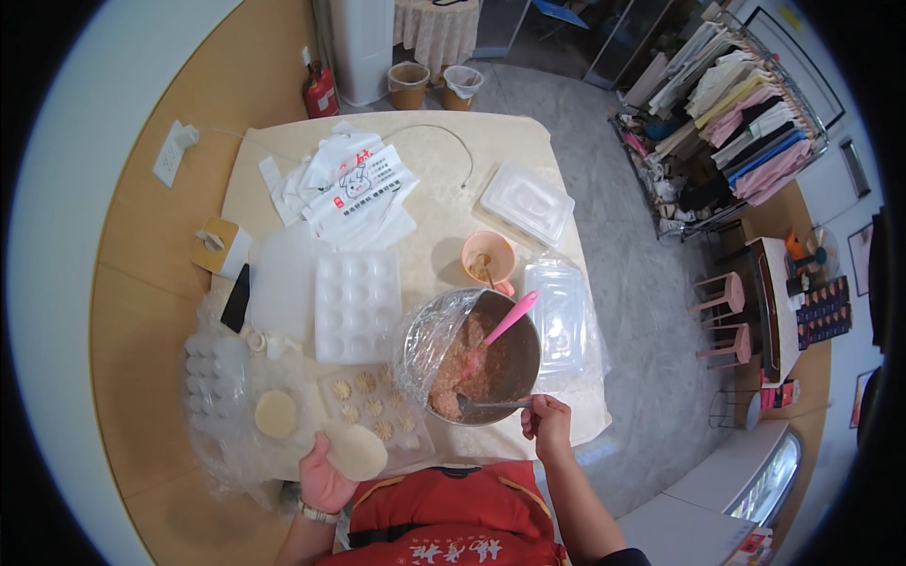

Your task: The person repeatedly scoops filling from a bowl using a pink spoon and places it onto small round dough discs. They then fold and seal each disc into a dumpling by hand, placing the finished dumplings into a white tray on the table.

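A round dough wrapper [358, 453] lies over the fingers of my left hand [327, 474], its thumb at the edge. My right hand [548, 426] grips the handle of a metal spoon [495, 405], whose tip is in pinkish minced filling [488, 368]. That filling sits in a steel bowl [527, 354], partly covered by plastic film, with a pink-handled spatula [511, 318] standing in it. Another stack or single round of wrapper [276, 414] rests on plastic to the left. Between it and the bowl, a clear tray [417, 456] holds several pleated dumplings [374, 406].
Beyond the bowl stand a pink cup [488, 256] and clear lidded containers [527, 204]. A white tray with round hollows [357, 308], printed plastic bags [354, 184], a black phone-like object [236, 298] and a tissue box [221, 247] occupy the table's left and far parts.
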